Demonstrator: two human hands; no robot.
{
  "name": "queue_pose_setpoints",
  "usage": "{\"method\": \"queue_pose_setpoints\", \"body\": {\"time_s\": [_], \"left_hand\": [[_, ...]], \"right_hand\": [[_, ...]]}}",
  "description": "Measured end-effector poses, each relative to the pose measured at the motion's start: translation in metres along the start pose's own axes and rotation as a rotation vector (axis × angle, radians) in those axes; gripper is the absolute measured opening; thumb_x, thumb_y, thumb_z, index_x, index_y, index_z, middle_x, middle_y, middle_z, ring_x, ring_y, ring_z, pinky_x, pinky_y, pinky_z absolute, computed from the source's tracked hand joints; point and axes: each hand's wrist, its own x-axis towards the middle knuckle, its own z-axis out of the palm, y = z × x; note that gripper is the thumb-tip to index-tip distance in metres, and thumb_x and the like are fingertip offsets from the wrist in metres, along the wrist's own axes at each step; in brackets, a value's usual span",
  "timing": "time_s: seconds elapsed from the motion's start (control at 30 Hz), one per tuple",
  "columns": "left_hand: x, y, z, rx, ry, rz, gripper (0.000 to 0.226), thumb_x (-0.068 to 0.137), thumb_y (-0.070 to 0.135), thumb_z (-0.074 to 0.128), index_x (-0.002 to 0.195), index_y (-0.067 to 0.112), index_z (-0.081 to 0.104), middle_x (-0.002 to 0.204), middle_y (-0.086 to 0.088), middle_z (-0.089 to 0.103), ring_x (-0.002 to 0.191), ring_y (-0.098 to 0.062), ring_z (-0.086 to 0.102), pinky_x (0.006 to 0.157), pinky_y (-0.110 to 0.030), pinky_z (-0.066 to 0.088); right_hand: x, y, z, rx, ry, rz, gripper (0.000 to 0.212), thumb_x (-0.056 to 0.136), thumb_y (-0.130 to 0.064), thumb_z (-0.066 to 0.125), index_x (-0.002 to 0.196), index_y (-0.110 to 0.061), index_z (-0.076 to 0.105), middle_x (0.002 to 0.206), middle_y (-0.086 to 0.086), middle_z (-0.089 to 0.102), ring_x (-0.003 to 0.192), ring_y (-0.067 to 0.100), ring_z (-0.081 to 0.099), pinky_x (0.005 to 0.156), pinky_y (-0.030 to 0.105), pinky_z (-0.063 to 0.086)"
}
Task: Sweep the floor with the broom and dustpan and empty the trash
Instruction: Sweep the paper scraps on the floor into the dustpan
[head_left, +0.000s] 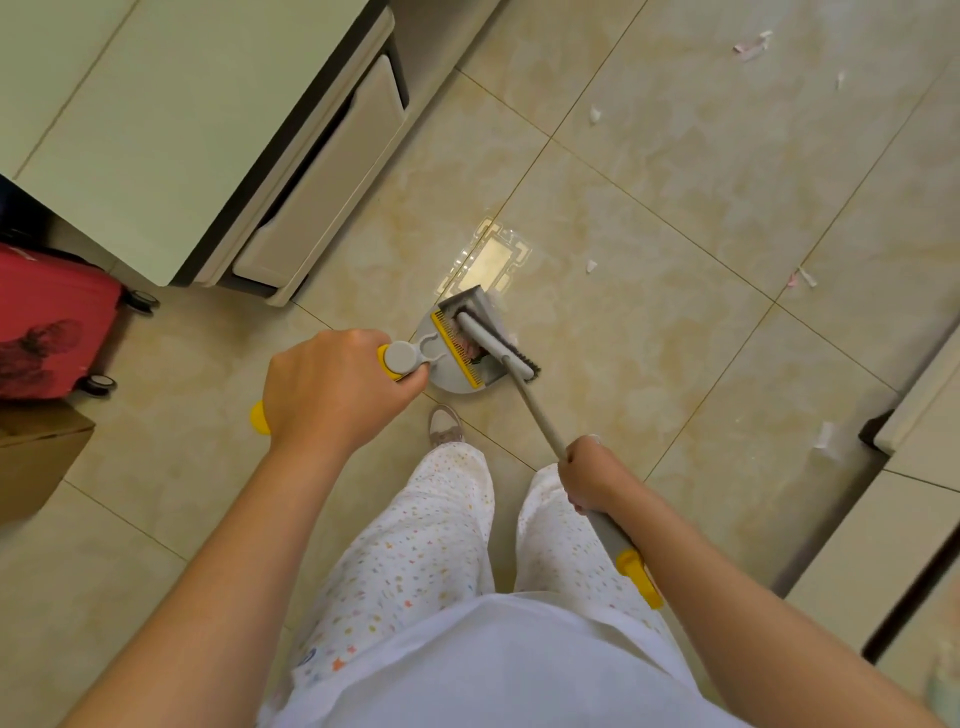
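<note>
A red suitcase (52, 322) and a brown box (36, 452) sit at the far left, beside a pale cabinet (156, 130).

The left grip (332, 389) is clenched round the top of the dustpan (441, 376) handle. The dustpan sits on the floor (675, 364), just in front of the person's shoe (444, 423). It looks like light, hard plastic, so one hand at the top should be enough. Its handle stands almost straight up at the camera. Its open mouth faces up and to the right.

The broom (535, 410) has its brush end right at that mouth, touching the pan. Some bits already lie inside, behind the yellow comb (460, 353). The pole looks stiff and light, and the bristles look soft and bendy. The long pole runs from the brush, down and to the right, to a yellow end by the right arm.

The right grip (592, 475) is clenched round the pole, near the upper end. That is a good spot for short, gentle pushes.

Paper scraps (802, 278) lie well apart on the right. They look very light, so a fast sweep could make them fly away.
</note>
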Motion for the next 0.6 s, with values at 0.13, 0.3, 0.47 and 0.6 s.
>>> {"method": "queue_pose_setpoints", "body": {"time_s": [0.13, 0.3, 0.47, 0.6], "left_hand": [[0.005, -0.005, -0.002, -0.012, 0.013, 0.0, 0.05, 0.079, 0.058, 0.059, 0.053, 0.016, 0.052, 0.046, 0.002, 0.048, 0.045, -0.019, 0.045, 0.044, -0.02, 0.026], [0.001, -0.008, 0.0, -0.02, -0.004, 0.011, 0.051, 0.079, 0.058, 0.058, 0.051, 0.016, 0.049, 0.046, 0.002, 0.048, 0.046, -0.022, 0.048, 0.045, -0.02, 0.027], [-0.003, -0.009, 0.0, -0.029, -0.027, 0.03, 0.049, 0.081, 0.056, 0.057, 0.052, 0.017, 0.05, 0.047, 0.004, 0.048, 0.046, -0.019, 0.047, 0.044, -0.02, 0.024], [0.0, -0.026, -0.008, -0.017, -0.031, 0.01, 0.051, 0.08, 0.059, 0.057, 0.053, 0.017, 0.05, 0.047, 0.002, 0.05, 0.048, -0.02, 0.05, 0.045, -0.021, 0.029]], "right_hand": [[-0.024, 0.007, -0.005, 0.166, -0.027, -0.04, 0.017, 0.095, -0.008, 0.04, 0.079, -0.005, 0.047, 0.073, 0.012, 0.052, 0.053, 0.02, 0.049, 0.048, 0.027, 0.046], [-0.05, 0.017, -0.026, 0.474, -0.037, -0.019, 0.027, 0.096, -0.003, 0.038, 0.098, 0.018, 0.056, 0.068, 0.013, 0.044, 0.041, 0.016, 0.038, 0.034, 0.016, 0.033], [-0.037, 0.009, -0.026, 0.487, 0.069, 0.004, 0.016, 0.094, -0.001, 0.036, 0.083, -0.002, 0.047, 0.063, 0.011, 0.044, 0.046, 0.02, 0.037, 0.04, 0.023, 0.034], [-0.017, 0.003, -0.037, 0.447, 0.128, 0.016, 0.018, 0.097, -0.006, 0.037, 0.084, -0.002, 0.049, 0.064, 0.012, 0.047, 0.048, 0.021, 0.041, 0.044, 0.025, 0.038]]}}
